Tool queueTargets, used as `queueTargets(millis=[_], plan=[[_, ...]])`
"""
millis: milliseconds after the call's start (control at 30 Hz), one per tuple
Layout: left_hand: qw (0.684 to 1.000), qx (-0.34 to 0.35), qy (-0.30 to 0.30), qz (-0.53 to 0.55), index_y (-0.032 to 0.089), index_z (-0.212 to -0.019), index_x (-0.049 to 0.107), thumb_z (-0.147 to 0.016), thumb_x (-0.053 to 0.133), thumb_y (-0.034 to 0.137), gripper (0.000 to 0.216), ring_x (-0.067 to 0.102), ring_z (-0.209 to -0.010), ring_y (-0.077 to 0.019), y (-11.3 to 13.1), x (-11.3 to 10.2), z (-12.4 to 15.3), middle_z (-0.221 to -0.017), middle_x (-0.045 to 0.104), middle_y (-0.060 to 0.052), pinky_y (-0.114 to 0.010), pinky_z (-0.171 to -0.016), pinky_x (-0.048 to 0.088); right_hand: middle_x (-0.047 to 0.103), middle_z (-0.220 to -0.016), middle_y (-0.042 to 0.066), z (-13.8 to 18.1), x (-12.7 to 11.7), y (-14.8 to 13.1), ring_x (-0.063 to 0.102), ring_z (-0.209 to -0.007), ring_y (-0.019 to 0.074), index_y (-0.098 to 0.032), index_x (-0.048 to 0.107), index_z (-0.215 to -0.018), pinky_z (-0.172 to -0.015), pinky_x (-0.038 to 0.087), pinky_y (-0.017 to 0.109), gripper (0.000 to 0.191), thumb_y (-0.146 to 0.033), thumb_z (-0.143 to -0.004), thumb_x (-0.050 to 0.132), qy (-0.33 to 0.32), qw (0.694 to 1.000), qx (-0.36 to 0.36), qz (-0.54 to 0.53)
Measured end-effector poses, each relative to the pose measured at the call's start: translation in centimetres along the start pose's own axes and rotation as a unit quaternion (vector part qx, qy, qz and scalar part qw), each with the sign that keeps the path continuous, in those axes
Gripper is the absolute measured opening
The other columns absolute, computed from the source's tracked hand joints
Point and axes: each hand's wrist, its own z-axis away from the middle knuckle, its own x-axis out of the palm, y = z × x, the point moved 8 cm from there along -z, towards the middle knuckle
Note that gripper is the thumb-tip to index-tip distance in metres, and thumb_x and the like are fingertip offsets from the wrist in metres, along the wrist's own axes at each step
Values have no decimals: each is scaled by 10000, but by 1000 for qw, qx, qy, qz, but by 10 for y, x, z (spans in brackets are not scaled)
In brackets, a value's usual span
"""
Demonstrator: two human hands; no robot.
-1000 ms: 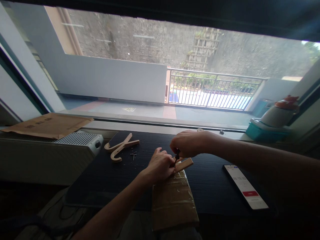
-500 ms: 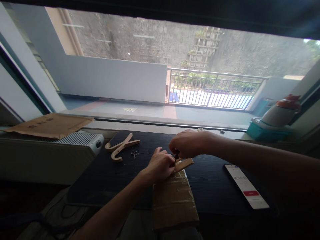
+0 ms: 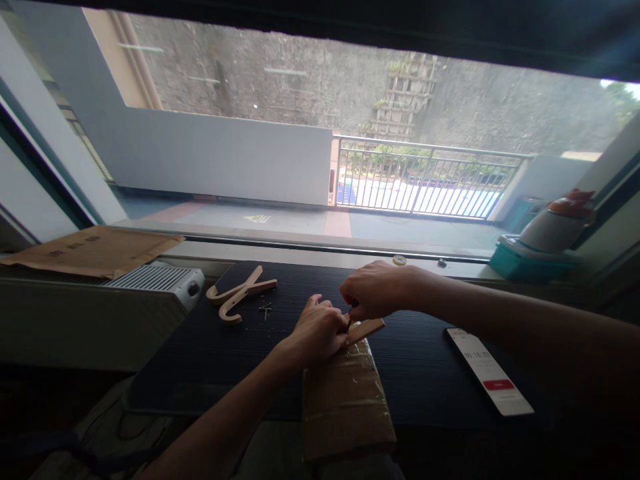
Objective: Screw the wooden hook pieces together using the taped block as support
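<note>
My left hand (image 3: 323,330) is closed on a pale wooden piece (image 3: 367,329), pressing it down on a cardboard box (image 3: 347,407) wrapped in clear tape. Above it, my right hand (image 3: 373,290) is wrapped round a small dark-handled screwdriver (image 3: 352,312), whose shaft points down at the wood. My fingers hide most of the handle, and the tip cannot be made out. To the left on the dark table lies a crossed pair of wooden pieces with hooked ends (image 3: 243,293), and beside them a few small screws (image 3: 265,310).
A phone (image 3: 490,370) showing a timer lies on the table (image 3: 200,360) under my right forearm. A tape roll (image 3: 399,260) sits on the window sill. At left, a brown envelope (image 3: 95,250) rests on a white heater (image 3: 165,280); a teal box (image 3: 525,260) stands at right.
The view has shifted slightly. My right hand has turned a little on the screwdriver and covers more of its handle; my left hand keeps its hold on the wooden piece.
</note>
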Motion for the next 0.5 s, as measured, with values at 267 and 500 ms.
queueTargets(millis=[267,500], plan=[[1000,2,9,-2,215,-631,661,-779,529,229,199,559,-840,-197,2,-2,0,-680,663,-10,-483,-998,210,652,-828,62,-3,2,-4,546,-721,141,-123,681,-934,-582,333,247,217,-140,-767,543,5,998,-58,-12],[1000,7,6,4,209,-619,643,-773,529,215,192,556,-803,-187,2,-2,0,-637,646,0,-490,-992,213,664,-835,86,-1,2,4,563,-711,165,-131,681,-903,-571,339,260,263,-320,-810,524,9,1000,13,-4]])
